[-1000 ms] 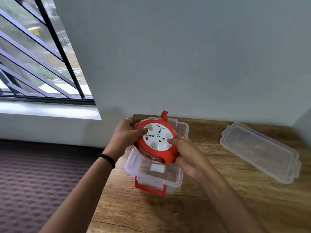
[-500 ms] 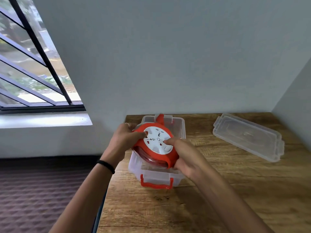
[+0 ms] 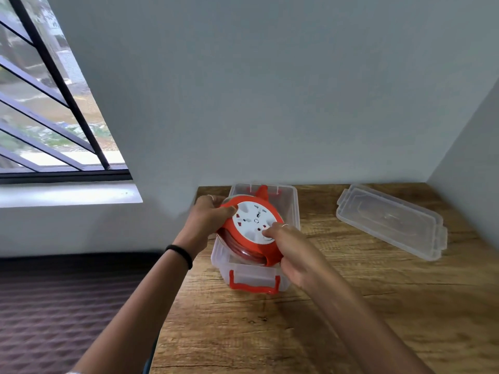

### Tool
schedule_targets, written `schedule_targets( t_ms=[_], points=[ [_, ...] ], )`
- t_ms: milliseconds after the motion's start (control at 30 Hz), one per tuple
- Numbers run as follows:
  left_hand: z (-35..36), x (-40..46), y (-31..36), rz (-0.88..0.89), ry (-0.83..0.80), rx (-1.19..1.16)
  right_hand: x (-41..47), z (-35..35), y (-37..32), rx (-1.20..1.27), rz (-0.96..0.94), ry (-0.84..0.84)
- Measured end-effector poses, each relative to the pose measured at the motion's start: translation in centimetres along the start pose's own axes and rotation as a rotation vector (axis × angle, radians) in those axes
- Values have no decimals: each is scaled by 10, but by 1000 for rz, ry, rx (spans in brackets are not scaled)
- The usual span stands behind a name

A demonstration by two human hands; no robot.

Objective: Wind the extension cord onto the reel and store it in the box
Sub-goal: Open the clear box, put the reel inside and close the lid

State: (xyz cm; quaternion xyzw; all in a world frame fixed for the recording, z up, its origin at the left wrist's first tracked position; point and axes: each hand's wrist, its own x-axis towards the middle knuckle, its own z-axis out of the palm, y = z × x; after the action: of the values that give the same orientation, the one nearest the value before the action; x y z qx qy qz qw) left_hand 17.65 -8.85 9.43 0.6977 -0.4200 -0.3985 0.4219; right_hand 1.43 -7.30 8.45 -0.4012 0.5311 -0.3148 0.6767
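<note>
An orange cord reel [image 3: 249, 225] with a white socket face is tilted over the open clear plastic box [image 3: 293, 209], its lower edge down inside the box. Red cord is wound in its groove. My left hand [image 3: 205, 220] grips the reel's left rim, thumb on the face. My right hand [image 3: 291, 247] holds the lower right rim, with fingers on the white face. The box has red clip handles [image 3: 253, 283] at its near and far ends and stands at the table's left edge.
The clear lid [image 3: 391, 220] lies on the wooden table [image 3: 324, 319] to the right of the box. Grey walls close in behind and at the right corner. A barred window [image 3: 48, 109] and dark carpet [image 3: 67, 306] are on the left.
Both hands have lowered the reel a little further into the box. The head camera has tipped and shifted, so the box and lid sit differently in the frame.
</note>
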Motion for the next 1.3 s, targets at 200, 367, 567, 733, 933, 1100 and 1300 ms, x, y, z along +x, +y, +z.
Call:
schedule_targets(
  t_ms=[200,367,567,733,933,1100,1300],
  points=[
    [20,14,6,73,-13,380,-5,3,-6,-512,-11,-136],
    [42,18,-3,98,-58,490,-5,7,-12,-798,-35,-157],
    [52,20,-19,196,-25,660,-2,6,-12,-874,-49,-176],
    [59,14,-26,316,-53,889,-1,7,-12,-1005,-91,-227],
    [56,14,-29,420,-75,1216,0,-1,-11,-1084,-128,-225],
    [50,15,-24,398,-72,1281,3,-3,-9,-1147,-142,-254],
    [55,9,-19,417,16,1194,9,-21,-13,-1037,-309,-202]
  ],
)
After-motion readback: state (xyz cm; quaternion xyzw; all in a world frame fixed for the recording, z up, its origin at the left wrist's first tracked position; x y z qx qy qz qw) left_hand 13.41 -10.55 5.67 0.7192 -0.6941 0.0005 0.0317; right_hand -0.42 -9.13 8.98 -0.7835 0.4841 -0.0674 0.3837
